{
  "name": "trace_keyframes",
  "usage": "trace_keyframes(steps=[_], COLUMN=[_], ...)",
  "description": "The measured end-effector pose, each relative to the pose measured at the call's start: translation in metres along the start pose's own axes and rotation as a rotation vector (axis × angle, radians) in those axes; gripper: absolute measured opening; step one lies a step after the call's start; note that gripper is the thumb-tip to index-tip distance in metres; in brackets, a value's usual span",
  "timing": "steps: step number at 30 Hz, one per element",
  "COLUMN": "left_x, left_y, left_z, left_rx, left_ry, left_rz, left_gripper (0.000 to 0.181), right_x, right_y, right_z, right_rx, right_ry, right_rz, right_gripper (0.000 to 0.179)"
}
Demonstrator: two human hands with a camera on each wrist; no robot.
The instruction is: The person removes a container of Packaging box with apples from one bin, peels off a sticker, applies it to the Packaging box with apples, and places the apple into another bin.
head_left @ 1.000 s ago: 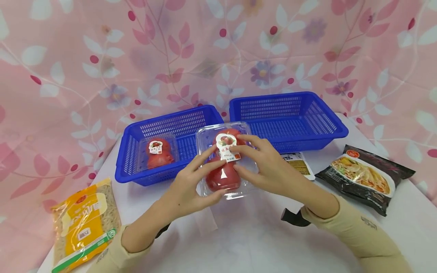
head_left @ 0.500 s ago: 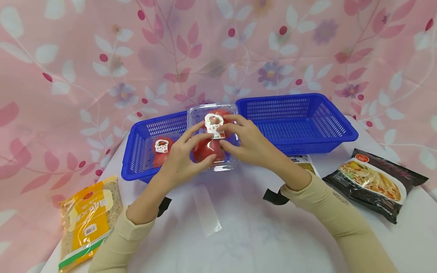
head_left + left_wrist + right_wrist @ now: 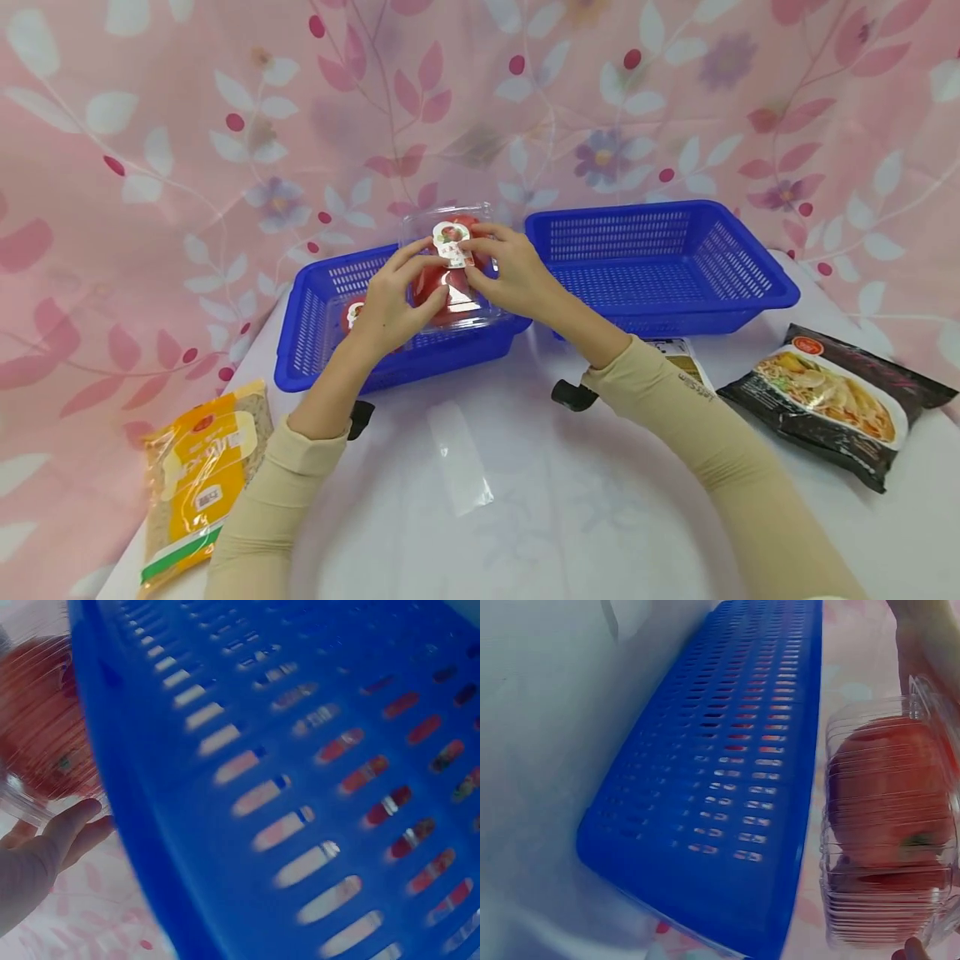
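A clear plastic box of apples [image 3: 459,293] with a white label is held by both hands above the left blue basket [image 3: 442,365]. My left hand [image 3: 388,307] grips its left side, fingertips on the lid near the label. On the opposite side, my right hand [image 3: 517,271] holds it with bent fingers and thumb. From the left wrist, the left hand [image 3: 34,862] shows at the edge of the box [image 3: 41,720], beyond the basket wall. The right wrist view has the box [image 3: 889,802] just past the basket rim. A second apple box [image 3: 352,315] lies in this basket, partly hidden by my left hand.
Another blue basket [image 3: 637,321] stands to the right. A yellow food bag [image 3: 206,475] lies at the left, a black noodle packet [image 3: 836,400] at the right. A flat pack [image 3: 686,360] is partly covered by the right sleeve. Clear tape [image 3: 459,458] sticks to the white table.
Both hands have carried the apple box forward and to the left, from in front of the baskets to over the left basket. The view has shifted slightly.
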State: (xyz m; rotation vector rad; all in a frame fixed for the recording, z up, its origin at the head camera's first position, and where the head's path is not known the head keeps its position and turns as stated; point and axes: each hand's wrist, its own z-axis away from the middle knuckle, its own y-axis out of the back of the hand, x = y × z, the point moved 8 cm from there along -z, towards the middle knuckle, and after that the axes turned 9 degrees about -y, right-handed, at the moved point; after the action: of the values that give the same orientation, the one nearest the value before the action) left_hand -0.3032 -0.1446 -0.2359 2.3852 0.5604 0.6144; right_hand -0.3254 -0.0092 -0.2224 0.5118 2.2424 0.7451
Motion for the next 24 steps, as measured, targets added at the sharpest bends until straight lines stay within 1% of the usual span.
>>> trace_keyframes(steps=[3, 7, 10, 12, 15, 18, 22, 24], left_x=[-0.014, -0.035, -0.048, -0.054, -0.062, -0.070, -0.075, -0.077], left_y=[-0.001, -0.004, -0.007, -0.010, -0.017, -0.027, -0.040, -0.045], left_z=[-0.001, 0.004, 0.010, 0.013, 0.017, 0.022, 0.027, 0.028], left_rx=[-0.019, -0.089, -0.136, -0.156, -0.186, -0.231, -0.277, -0.293], left_ry=[0.047, 0.164, 0.231, 0.247, 0.264, 0.294, 0.336, 0.347], left_rz=[-0.017, -0.049, -0.062, -0.065, -0.073, -0.072, -0.064, -0.065], left_gripper=[0.032, 0.035, 0.036, 0.036, 0.036, 0.037, 0.038, 0.038], right_x=[0.008, 0.020, 0.029, 0.035, 0.041, 0.050, 0.067, 0.075], right_y=[-0.012, -0.033, -0.047, -0.053, -0.061, -0.067, -0.073, -0.075], right_z=[-0.009, -0.020, -0.023, -0.022, -0.019, -0.015, -0.009, -0.006], right_rx=[-0.018, -0.087, -0.128, -0.144, -0.151, -0.161, -0.183, -0.187], right_ry=[-0.030, -0.111, -0.176, -0.212, -0.237, -0.260, -0.340, -0.374], right_rz=[-0.007, -0.007, -0.011, -0.020, -0.030, -0.035, -0.060, -0.071], right_gripper=[0.027, 0.028, 0.028, 0.028, 0.027, 0.026, 0.024, 0.024])
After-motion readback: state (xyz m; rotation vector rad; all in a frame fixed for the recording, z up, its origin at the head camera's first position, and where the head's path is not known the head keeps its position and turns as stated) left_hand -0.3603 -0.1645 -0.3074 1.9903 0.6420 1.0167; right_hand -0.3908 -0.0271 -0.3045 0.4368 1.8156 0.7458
